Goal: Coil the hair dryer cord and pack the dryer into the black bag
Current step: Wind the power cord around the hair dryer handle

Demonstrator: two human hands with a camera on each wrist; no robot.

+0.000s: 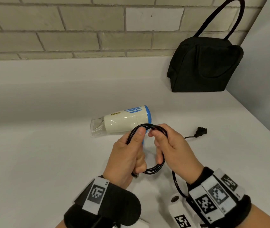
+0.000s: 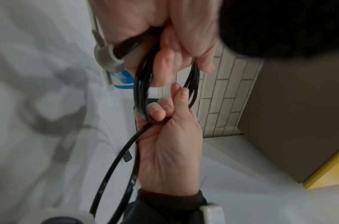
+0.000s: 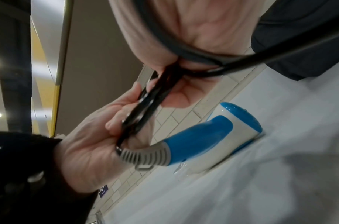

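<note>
The hair dryer point(image 1: 122, 120) is lying on its side just above the centre of the head view, its long axis running nearly left to right, the clear nozzle pointing left and the blue-capped rear pointing right; its blue handle point(image 3: 199, 136) is reaching down toward the hands. The black cord point(image 1: 147, 148) is sitting in several loops between the two hands, directly below the dryer. The left hand point(image 1: 127, 158) is gripping the left side of the coil, thumb pressing over the strands, next to the grey ribbed strain relief point(image 3: 143, 156). The right hand point(image 1: 172, 150) is curling its fingers round the right side of the loops. A loose length is trailing to the plug point(image 1: 200, 132), which is lying on the white surface point(image 1: 48, 153) at centre right. The black bag point(image 1: 205, 66) is standing upright in the upper right corner, well apart from the dryer; its inside is not showing. A pale brick wall point(image 1: 65, 27) is running across the top of the frame.
</note>
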